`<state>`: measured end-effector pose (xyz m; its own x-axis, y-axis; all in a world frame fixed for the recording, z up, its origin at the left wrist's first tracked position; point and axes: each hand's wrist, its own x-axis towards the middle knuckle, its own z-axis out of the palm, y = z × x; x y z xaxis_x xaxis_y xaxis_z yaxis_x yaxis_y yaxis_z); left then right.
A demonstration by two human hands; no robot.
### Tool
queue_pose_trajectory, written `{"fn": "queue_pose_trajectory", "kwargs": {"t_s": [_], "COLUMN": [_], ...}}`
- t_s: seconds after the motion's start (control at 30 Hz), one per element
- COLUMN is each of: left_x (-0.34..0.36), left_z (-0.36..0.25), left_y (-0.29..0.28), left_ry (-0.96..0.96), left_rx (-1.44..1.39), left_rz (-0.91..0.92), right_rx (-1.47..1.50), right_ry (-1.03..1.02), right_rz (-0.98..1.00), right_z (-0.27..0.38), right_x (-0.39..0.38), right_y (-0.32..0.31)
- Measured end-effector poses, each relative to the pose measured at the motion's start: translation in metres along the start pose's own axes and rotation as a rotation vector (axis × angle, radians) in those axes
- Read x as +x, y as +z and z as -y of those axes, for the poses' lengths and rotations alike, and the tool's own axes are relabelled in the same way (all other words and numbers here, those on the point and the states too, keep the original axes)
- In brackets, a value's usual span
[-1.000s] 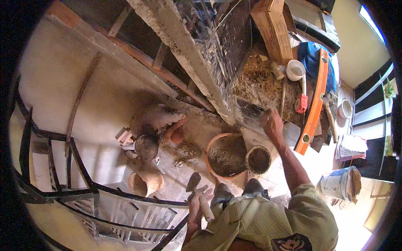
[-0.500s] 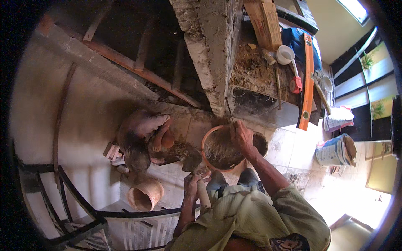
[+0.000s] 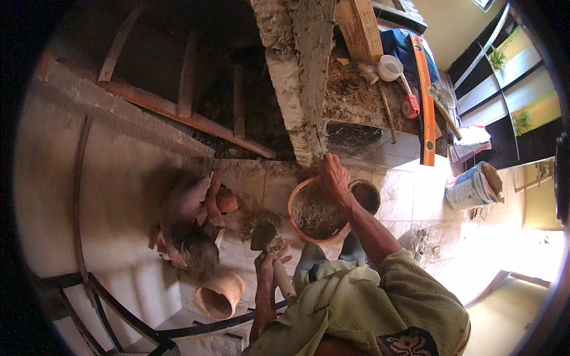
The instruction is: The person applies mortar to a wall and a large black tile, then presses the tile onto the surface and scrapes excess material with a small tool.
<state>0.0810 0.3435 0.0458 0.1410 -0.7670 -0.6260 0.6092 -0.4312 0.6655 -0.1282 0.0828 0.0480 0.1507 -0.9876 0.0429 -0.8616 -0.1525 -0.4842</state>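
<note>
My right hand (image 3: pixel 336 178) is closed on a thin metal blade (image 3: pixel 319 141), perhaps a small trowel or putty knife; its handle is hidden in my fist. The blade's tip meets the lower edge of a rough plastered column (image 3: pixel 314 77). Below that hand stands an orange-rimmed tub (image 3: pixel 291 207) with wet grey mortar (image 3: pixel 317 216) inside. My left hand (image 3: pixel 268 265) is wrapped round a trowel, whose pale handle (image 3: pixel 284 280) points back toward me. Its dark blade (image 3: pixel 263 235) points away, with greyish material near my fingers.
A co-worker (image 3: pixel 193 219) crouches at the left. An orange-brown bucket (image 3: pixel 219 293) lies tipped nearby, and a dark bucket (image 3: pixel 364 197) stands beside the tub. On the ledge are an orange spirit level (image 3: pixel 423 101), a white cup (image 3: pixel 390 68) and a hammer (image 3: pixel 448 113).
My right hand has risen slightly along the column edge with the blade. My left hand still holds the trowel, now a little lower. The co-worker has shifted, and the whole view has turned slightly.
</note>
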Motion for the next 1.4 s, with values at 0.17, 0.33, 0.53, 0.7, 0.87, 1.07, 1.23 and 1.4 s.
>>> {"fn": "queue_pose_trajectory", "kwargs": {"t_s": [0.17,0.33,0.53,0.7,0.87,1.07,1.23,1.4], "left_x": [-0.002,0.001,-0.003,0.0,-0.004,-0.002,0.01,0.004], "left_z": [-0.013,-0.011,-0.019,-0.015,-0.017,-0.012,0.008,0.001], "left_y": [0.007,-0.007,0.005,-0.01,-0.005,-0.004,-0.045,-0.024], "left_ry": [0.019,-0.086,-0.019,-0.025,-0.021,0.009,0.015,0.01], "left_rx": [-0.029,-0.015,-0.021,-0.057,-0.045,-0.06,-0.043,-0.07], "left_rz": [0.003,-0.017,0.013,0.019,-0.007,0.004,0.207,0.031], "right_rx": [-0.012,-0.23,-0.196,-0.092,-0.128,-0.062,-0.068,-0.083], "right_ry": [0.017,-0.154,-0.153,-0.132,-0.059,-0.026,0.062,0.038], "right_rz": [-0.059,-0.229,-0.255,-0.204,-0.09,-0.08,-0.047,-0.009], "right_z": [0.001,-0.021,-0.015,0.0,0.001,0.021,0.025,0.026], "right_x": [0.008,-0.007,-0.004,0.021,0.0,0.001,0.032,0.005], "right_y": [0.018,0.041,0.031,0.018,0.018,-0.009,0.005,-0.009]}}
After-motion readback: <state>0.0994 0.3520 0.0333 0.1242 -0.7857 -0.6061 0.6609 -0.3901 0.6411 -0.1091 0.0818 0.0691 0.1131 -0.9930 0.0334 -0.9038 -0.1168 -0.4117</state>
